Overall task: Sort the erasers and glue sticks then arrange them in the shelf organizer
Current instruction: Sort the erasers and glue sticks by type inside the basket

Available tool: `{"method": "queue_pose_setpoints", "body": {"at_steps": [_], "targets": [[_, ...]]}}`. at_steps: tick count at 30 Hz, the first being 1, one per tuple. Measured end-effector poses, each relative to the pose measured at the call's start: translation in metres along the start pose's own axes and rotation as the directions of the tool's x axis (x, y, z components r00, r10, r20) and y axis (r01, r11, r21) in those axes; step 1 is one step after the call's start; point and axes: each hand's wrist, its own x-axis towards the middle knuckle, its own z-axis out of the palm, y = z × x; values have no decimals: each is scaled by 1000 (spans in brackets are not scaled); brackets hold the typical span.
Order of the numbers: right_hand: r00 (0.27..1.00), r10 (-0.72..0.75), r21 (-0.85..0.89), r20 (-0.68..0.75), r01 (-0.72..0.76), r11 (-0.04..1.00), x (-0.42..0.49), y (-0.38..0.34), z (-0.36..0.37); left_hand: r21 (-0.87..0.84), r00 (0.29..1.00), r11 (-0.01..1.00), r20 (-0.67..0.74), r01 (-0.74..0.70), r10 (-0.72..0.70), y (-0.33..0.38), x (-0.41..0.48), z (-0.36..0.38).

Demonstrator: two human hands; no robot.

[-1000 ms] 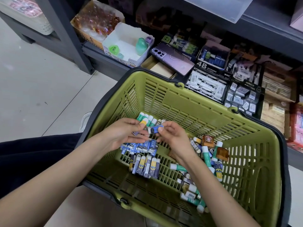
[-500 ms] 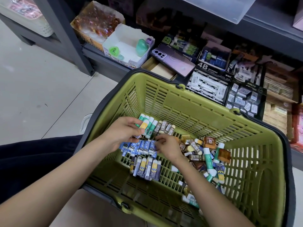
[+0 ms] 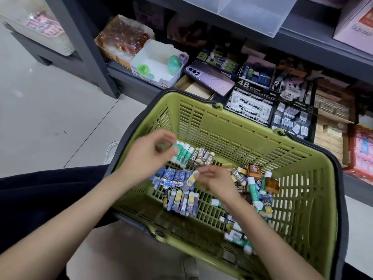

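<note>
Right hand (image 3: 216, 178) pinches an eraser (image 3: 190, 181); left hand (image 3: 147, 158) hovers, blurred.

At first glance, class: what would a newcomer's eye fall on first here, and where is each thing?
The olive green basket fills the middle, with the left hand and right hand inside it. Neat rows lie on its floor at the left: green-and-white sticks, blue packets and a purple-and-yellow row, against a jumbled heap at the right. The right hand pinches a single purple-and-yellow piece above the rows.
</note>
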Motion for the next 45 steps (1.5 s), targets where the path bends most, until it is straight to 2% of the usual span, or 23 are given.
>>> {"method": "queue_pose_setpoints", "body": {"at_steps": [2,3,6,10,14,18,21,24,26,27,29,32,34,39,42,45], "targets": [[999,8,-308,48,7,952,3,15,12,143,964,984,-229,-106,137,3,-4,-21],[997,17,-382,70,11,924,6,20,18,215,950,969,-259,-121,176,2,-4,-27],[994,47,-434,96,0,901,15,25,32,350,955,926,-197,-142,221,-6,-7,-30],[996,3,-583,89,49,811,26,34,41,337,954,932,-210,-135,214,-15,-13,-25],[999,-50,-756,-1,32,654,28,43,44,300,963,948,-204,-108,174,-16,-10,-27],[996,-90,-786,2,57,615,25,47,45,339,960,932,-196,-126,201,-15,-10,-24],[992,-127,-733,-21,71,677,22,45,35,409,946,897,-190,-168,264,-15,-11,-21],[979,-161,-657,-125,40,752,18,46,5,424,934,881,-181,-208,308,-14,-10,-11],[966,-140,-657,-215,-37,753,12,52,-23,402,931,888,-179,-225,317,-12,-8,-1],[965,-116,-674,-236,-77,735,8,57,-38,380,933,895,-170,-234,316,-12,-7,5],[982,-66,-742,-177,-89,664,3,69,-60,335,944,909,-130,-247,304,-10,-4,17],[999,-44,-858,-7,17,513,-2,83,-73,247,961,937,-64,-245,268,-6,0,34],[998,-55,-892,10,34,450,-1,87,-73,164,974,962,-24,-220,226,-4,5,46],[992,-104,-896,-69,-16,443,9,89,-66,-72,988,997,153,-7,18,3,19,79],[992,-106,-918,-71,-23,396,16,90,-62,-79,971,996,237,51,-31,4,26,99],[990,-102,-915,-100,-51,401,15,92,-66,-57,952,993,295,100,-79,2,34,115]]}}
